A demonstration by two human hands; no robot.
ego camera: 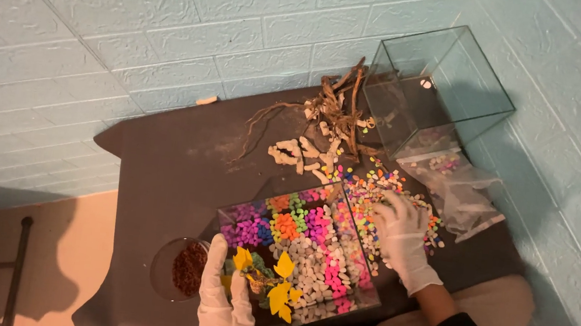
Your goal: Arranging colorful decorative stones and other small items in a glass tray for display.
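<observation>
Item: clear glass tank point(309, 258), filled with bands of coloured pebbles. Step judged: decorating. Yellow-leaved plastic plant point(270, 283) is clasped by gloved left hand point(222, 299) at seven o'clock; gloved right hand point(401, 236), fingers spread, is laid on loose pebble heap point(374, 190) at three o'clock. Next move calls for steady, upright seating.

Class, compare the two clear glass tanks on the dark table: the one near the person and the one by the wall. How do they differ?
The near glass tank holds coloured and white pebbles and yellow plastic plants; the far glass tank looks nearly bare. The near glass tank sits between the left hand and right hand, both in white gloves; the far glass tank stands untouched beside driftwood. Both are clear, open-topped boxes.
</observation>
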